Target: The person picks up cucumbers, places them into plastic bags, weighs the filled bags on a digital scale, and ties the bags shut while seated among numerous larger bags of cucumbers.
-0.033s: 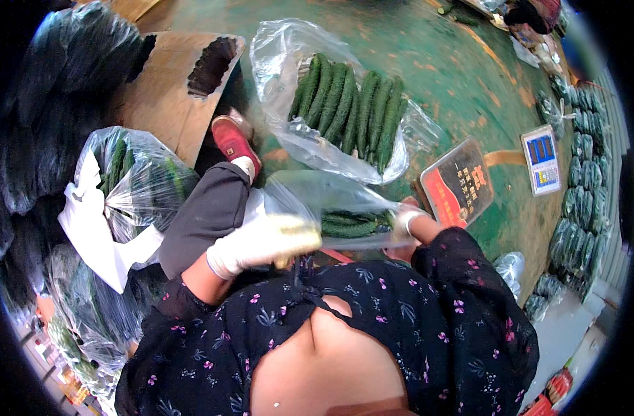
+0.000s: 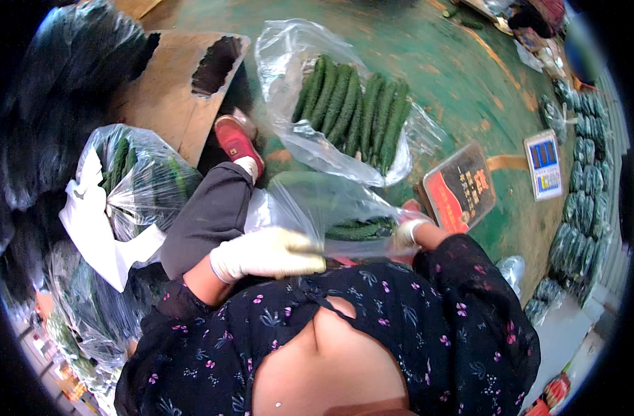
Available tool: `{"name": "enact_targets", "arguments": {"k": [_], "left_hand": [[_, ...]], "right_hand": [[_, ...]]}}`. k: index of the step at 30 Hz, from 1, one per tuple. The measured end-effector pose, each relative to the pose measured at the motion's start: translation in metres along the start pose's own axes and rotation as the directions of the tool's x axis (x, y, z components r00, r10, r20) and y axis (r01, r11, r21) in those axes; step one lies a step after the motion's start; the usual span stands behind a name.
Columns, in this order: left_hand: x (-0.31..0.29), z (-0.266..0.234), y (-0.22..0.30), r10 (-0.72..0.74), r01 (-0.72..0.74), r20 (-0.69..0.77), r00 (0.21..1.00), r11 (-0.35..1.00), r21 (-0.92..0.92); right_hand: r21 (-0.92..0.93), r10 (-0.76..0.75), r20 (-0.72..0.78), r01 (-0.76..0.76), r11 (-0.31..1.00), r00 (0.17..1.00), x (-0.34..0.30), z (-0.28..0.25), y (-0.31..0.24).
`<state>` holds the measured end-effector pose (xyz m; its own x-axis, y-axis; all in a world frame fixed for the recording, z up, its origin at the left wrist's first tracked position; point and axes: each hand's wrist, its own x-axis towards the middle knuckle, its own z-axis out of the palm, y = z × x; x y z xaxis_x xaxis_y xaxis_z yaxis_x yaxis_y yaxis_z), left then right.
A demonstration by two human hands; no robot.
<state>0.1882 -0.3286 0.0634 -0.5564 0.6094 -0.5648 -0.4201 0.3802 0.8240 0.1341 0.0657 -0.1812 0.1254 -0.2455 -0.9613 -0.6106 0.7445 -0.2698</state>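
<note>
A clear plastic bag (image 2: 303, 194) with dark green cucumbers (image 2: 362, 229) in it lies in front of my body, its film stretched between my hands. My left hand (image 2: 268, 254), in a whitish glove, is closed on the bag's near left edge. At the bag's right end, my right hand (image 2: 407, 233), also gloved, grips the film; its fingers are partly hidden and blurred. Just beyond lies an open clear bag (image 2: 279, 52) with a row of cucumbers (image 2: 345, 104) on it.
A weighing scale (image 2: 459, 187) with its display (image 2: 543, 165) stands to the right. A tied bag of cucumbers (image 2: 147, 173) sits at the left, near a cardboard sheet (image 2: 171, 90). Several bagged bundles (image 2: 580, 208) line the right wall. My red shoe (image 2: 238, 144) is beyond my left hand.
My left hand has moved slightly down and right at the bag's edge. The film between my hands has shifted a little. The whole view has moved slightly.
</note>
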Motion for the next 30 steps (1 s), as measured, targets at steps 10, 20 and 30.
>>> {"name": "enact_targets", "arguments": {"k": [10,20,30], "left_hand": [[0.008,-0.012,0.012,-0.065,0.085,-0.099,0.993,0.976,0.203],[-0.002,-0.024,-0.015,0.068,-0.076,-0.096,0.993,0.993,-0.085],[-0.005,-0.019,-0.012,-0.09,0.052,-0.088,0.992,0.931,-0.36]], "right_hand": [[0.285,0.164,-0.953,0.562,0.776,0.256,-0.019,-0.278,-0.05],[-0.168,-0.039,-0.913,-0.286,0.943,0.407,0.043,-0.334,-0.091],[-0.157,-0.01,-0.901,-0.303,0.94,0.433,0.033,-0.314,-0.08]]}}
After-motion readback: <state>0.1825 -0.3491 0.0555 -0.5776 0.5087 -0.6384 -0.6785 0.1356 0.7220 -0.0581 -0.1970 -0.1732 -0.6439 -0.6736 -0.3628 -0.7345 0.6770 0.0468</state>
